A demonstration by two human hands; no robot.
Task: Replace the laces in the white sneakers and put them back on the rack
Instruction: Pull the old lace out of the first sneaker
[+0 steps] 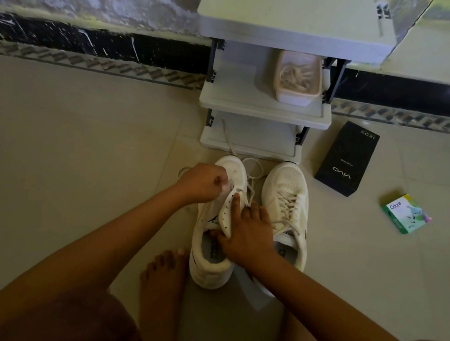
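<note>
**Lace pinched at your left fingertips, right hand spread on the shoe**

Your left hand [204, 183] is curled into a fist over the forefoot of the partly unlaced white mesh sneaker [208, 268]. Its fingertips are pressed together on a loose white lace [250, 160], right beside the lowest eyelets. From there the lace loops onto the pale tiled floor [74, 146] between the two toes, and one strand trails up to the bottom shelf of the grey plastic shoe rack [263, 108].

Your right hand [247, 234] lies on the same sneaker with its fingers spread. The index finger is stretched along the eyelet row and the thumb sits at the collar opening below the tongue. You cannot tell whether it grips the tongue or only presses it.

The fully laced white sneaker [285, 209] stands just beside, toe towards the rack. A pale plastic tub [294, 98] of laces sits on the rack's middle shelf. A black carton [346, 160] and a small green box [405, 213] lie on the floor to the right.
</note>
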